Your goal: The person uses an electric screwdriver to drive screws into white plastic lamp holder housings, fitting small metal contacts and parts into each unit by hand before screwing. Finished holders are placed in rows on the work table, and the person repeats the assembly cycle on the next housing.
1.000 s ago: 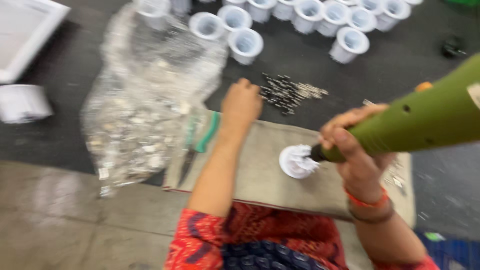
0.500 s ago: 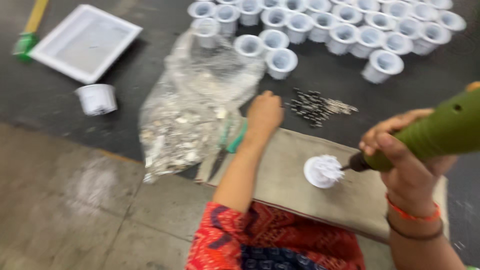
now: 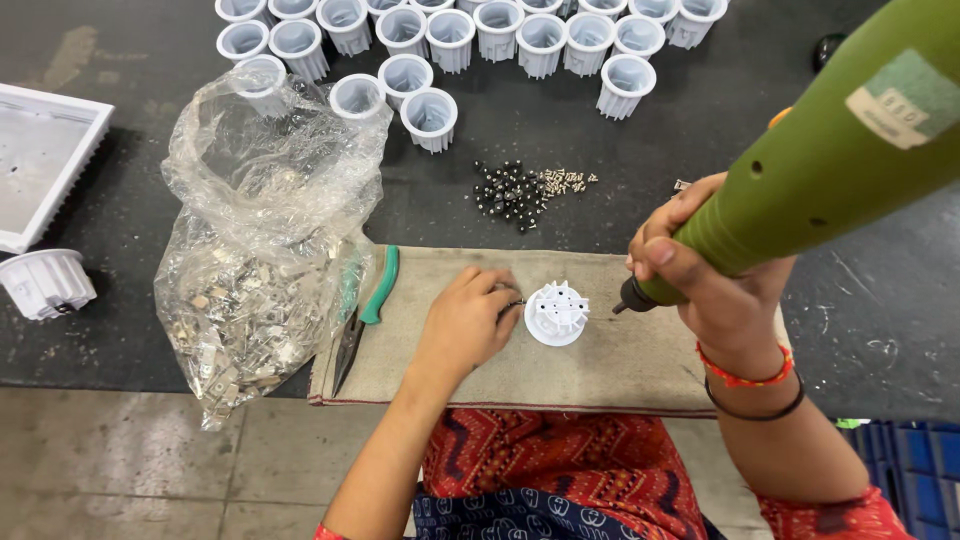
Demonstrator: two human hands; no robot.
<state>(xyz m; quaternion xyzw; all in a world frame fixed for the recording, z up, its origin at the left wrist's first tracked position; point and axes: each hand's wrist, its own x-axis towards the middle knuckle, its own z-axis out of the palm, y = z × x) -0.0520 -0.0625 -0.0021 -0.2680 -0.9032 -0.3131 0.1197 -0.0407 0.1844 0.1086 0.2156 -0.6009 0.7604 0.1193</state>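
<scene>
A small round white plastic part (image 3: 557, 313) lies on a grey-brown cloth mat (image 3: 620, 370) at the table's near edge. My left hand (image 3: 465, 322) rests on the mat just left of the part, fingertips touching its rim and pinching a small metal piece. My right hand (image 3: 705, 280) grips a green electric screwdriver (image 3: 820, 160), tilted, its dark tip hovering just right of the white part.
A heap of small black and silver screws (image 3: 525, 188) lies beyond the mat. Several white ribbed cups (image 3: 430, 118) stand at the back. A clear plastic bag of metal clips (image 3: 255, 290) sits left, green-handled pliers (image 3: 365, 310) beside it, a white tray (image 3: 40, 160) further left.
The view has steadied and shifted. My left hand drew back from the far edge of the mat to the white part's left side. The screwdriver tip has lifted slightly off the part.
</scene>
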